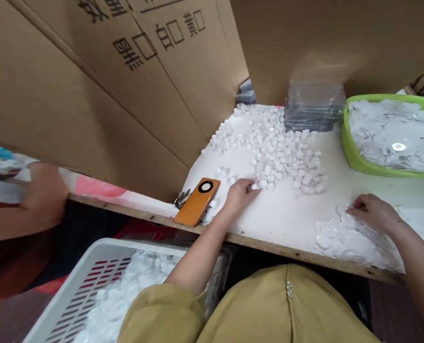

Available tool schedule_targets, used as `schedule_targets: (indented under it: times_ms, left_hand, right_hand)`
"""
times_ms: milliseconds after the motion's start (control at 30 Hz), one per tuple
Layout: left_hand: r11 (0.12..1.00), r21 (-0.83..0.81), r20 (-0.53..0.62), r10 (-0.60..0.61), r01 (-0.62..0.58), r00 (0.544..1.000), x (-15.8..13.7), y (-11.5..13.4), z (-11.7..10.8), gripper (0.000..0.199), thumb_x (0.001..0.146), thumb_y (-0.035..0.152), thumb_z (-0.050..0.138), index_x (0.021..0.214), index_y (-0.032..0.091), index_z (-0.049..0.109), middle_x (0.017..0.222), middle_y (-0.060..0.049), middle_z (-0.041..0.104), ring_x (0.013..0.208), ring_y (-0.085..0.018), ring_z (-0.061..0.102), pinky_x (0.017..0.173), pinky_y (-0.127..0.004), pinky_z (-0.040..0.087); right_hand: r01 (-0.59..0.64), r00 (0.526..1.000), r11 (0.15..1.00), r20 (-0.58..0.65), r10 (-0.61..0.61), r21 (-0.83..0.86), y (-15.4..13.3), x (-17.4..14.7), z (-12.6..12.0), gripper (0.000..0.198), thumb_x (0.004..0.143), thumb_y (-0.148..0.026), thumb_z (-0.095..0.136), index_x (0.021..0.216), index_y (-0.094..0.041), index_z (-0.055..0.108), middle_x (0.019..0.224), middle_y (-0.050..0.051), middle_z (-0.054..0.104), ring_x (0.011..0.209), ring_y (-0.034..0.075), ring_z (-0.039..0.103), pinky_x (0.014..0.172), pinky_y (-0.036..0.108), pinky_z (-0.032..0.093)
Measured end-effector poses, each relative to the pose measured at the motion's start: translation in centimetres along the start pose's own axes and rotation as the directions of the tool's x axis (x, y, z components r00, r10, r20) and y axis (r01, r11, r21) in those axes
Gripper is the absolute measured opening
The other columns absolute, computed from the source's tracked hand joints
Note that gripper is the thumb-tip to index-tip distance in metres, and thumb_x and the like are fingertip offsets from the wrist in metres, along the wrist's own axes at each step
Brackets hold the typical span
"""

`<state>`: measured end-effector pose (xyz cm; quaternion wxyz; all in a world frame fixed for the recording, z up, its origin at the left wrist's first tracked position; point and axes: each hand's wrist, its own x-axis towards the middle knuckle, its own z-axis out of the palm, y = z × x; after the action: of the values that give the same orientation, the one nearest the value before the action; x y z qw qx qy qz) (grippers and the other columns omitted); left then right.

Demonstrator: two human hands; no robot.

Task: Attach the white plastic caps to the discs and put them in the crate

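Head view. Mustard-yellow garment [269, 309] fills the bottom of the frame, nearest the lens. Below left of it: white slatted crate [86, 286], partly filled with white plastic pieces.

Left hand [241, 193] rests on the white tabletop [286, 214], fingers drawn together at the near edge of the heap of small white caps [279, 152]; fingertips pinch one cap. Heap spreads from the hand back toward the cardboard wall [108, 95].

Right hand [374, 212] lies palm-down on the pile of flat white discs [343, 238] at the table's near edge, fingers curled onto the top discs. Whether a disc is actually gripped: cannot tell.

Orange phone [197, 201] lies face-down just left of the left hand, with dark metal keys [181, 197] touching its left side.

Green basket [354, 157], far right, holds more white discs. Stack of clear plastic trays [313, 112] stands just left of the basket, behind the caps.

Another person's bare arm [26, 205] shows at the left edge, apart from the table.
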<state>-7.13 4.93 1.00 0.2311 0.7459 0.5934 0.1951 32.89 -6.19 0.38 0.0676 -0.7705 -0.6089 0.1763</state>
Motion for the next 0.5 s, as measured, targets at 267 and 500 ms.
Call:
schedule_targets:
  times_ms: [267,500]
  left_hand:
    - [0.966,0.208,0.245,0.102,-0.155,0.964,-4.2,1.2,-2.8,0.026,0.075,0.028,0.064,0.101,0.023,0.065,0.079,0.000,0.065,0.071,-0.016,0.062,0.068,-0.024,0.045]
    - [0.905,0.084,0.349,0.365,-0.416,0.863,-4.8,5.2,2.9,0.023,0.080,0.019,0.059,0.100,0.022,0.067,0.087,-0.004,0.059,0.082,-0.017,0.061,0.075,-0.026,0.048]
  right_hand:
    - [-0.029,0.998,0.995,0.063,0.023,0.094,-0.9,1.0,-0.3,0.026,0.063,-0.043,0.066,0.079,-0.022,0.062,0.077,0.004,0.068,0.069,0.021,0.062,0.060,0.031,0.044]
    - [-0.039,0.996,0.993,0.090,0.029,0.114,-2.0,1.0,-1.0,0.029,0.064,-0.042,0.067,0.084,-0.021,0.063,0.083,0.005,0.066,0.072,0.021,0.061,0.065,0.032,0.046]
